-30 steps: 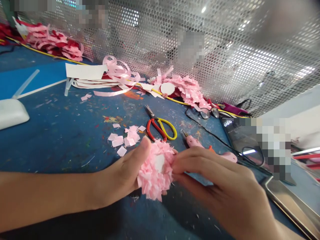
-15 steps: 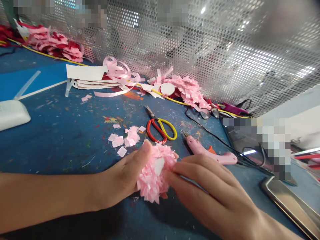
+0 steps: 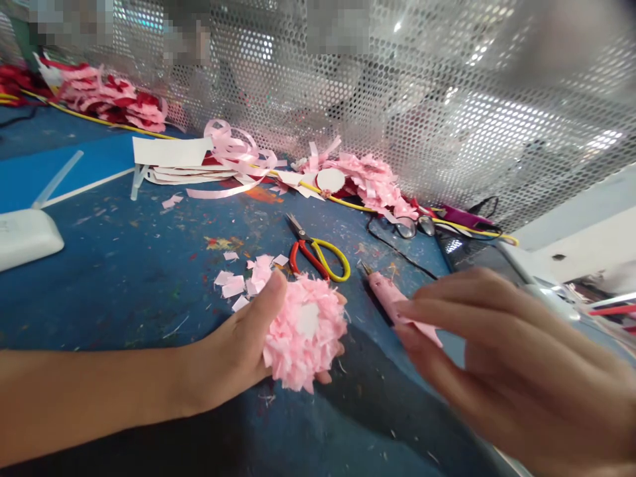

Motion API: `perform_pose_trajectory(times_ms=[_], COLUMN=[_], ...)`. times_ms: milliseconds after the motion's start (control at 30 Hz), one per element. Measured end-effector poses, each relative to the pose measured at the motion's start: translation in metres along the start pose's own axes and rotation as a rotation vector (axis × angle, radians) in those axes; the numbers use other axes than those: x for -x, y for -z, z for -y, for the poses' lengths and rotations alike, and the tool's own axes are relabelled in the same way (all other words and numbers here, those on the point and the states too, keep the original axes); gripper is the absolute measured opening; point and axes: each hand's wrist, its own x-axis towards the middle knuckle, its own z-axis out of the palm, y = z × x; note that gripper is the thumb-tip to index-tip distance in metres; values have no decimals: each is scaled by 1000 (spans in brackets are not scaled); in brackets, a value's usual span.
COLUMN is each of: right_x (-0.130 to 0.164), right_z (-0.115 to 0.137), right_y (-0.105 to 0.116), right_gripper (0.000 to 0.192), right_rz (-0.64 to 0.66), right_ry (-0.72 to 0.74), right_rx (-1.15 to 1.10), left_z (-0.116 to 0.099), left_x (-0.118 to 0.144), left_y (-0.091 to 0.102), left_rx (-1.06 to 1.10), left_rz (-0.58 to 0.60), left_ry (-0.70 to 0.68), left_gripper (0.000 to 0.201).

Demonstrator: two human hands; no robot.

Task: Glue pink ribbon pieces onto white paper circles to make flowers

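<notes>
My left hand [image 3: 248, 338] holds a fluffy pink pompom flower [image 3: 303, 331] made of small fabric pieces, with a pale round patch at its middle. The thumb lies along its left side and fingertips show under its right edge. My right hand [image 3: 507, 358], a little blurred, has its thumb and fingers around the rear part of a pink glue gun [image 3: 387, 291]. The gun lies on the table, nozzle pointing up and left; its handle is mostly covered. Red-and-yellow-handled scissors [image 3: 318, 252] lie just beyond the flower, beside loose pink squares [image 3: 232, 286].
A perforated metal screen [image 3: 298, 86] rises behind the blue table [image 3: 149, 265]. Along it lie pink ribbon [image 3: 233, 152], white card strips [image 3: 171, 151], more pink pompom pieces [image 3: 370, 179], a yellow cable [image 3: 342, 199] and glasses [image 3: 407, 228]. A white case [image 3: 27, 238] sits left.
My right hand has left the flower and moved right onto the glue gun. In my left hand, the flower has shifted slightly left, its pale middle now facing me more.
</notes>
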Motion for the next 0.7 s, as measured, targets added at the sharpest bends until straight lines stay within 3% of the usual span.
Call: perform_pose_trajectory(times_ms=[67, 133, 267, 333, 433, 533, 567, 667, 700], right_x=[-4, -7, -5, -3, -1, -2, -3, -12, -18], right_z=[-8, -20, -33, -30, -24, -32, -37, -53, -55], right_y=[2, 1, -9, -16, -21, -13, -10, -10, -14], right_gripper=[21, 18, 9, 15, 24, 22, 20, 17, 16], right_rz=[-79, -39, 204, 357, 471, 399, 368, 315, 319], right_ry=[-52, -77, 46, 93, 136, 144, 128, 83, 94], right_rx=[57, 85, 70, 36, 57, 131, 151, 153, 121], left_z=[-10, -24, -49, -55, -52, -35, -27, -4, 0], left_x=[-1, -3, -9, -13, -16, -10, -6, 9, 13], left_y=[-2, -5, -12, -12, -8, -3, -3, -11, -15], left_rx=[1, 31, 121, 139, 169, 197, 201, 100, 44], left_rz=[-46, -173, -589, -667, -598, -349, -217, -20, -31], left_ry=[-30, -141, -388, -404, -354, -257, -165, 87, 107], left_gripper=[71, 66, 70, 69, 70, 67, 61, 44, 43])
